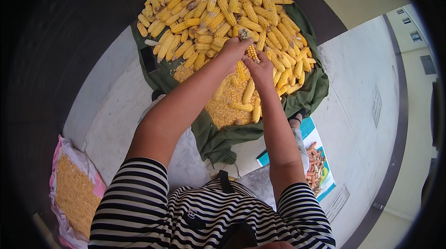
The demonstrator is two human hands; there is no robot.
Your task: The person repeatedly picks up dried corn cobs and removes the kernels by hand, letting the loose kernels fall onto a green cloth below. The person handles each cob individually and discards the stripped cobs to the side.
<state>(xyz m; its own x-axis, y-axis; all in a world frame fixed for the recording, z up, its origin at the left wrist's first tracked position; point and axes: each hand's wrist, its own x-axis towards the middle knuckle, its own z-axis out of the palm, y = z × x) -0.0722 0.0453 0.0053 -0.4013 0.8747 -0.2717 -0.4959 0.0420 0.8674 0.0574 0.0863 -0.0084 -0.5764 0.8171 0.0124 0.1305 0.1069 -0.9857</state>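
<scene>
An ear of dried corn (252, 52) is held between my two hands, above the heap. My left hand (234, 51) grips its upper part, near a dark greyish tip that sticks out past the fingers. My right hand (259, 67) has its fingers closed round the lower end. Behind and around both hands lies a large heap of yellow corn cobs (212, 22) on a dark green cloth (303, 97). Loose corn kernels (223, 109) form a pile beneath my forearms, with several whole cobs resting on them.
A black flat object, perhaps a phone (149, 59), lies on the cloth's left edge. At lower left, a pink and white sack (99, 186) holds more kernels. Stripped cobs (315, 165) lie on a printed sheet (306, 127) at right. My feet flank the cloth.
</scene>
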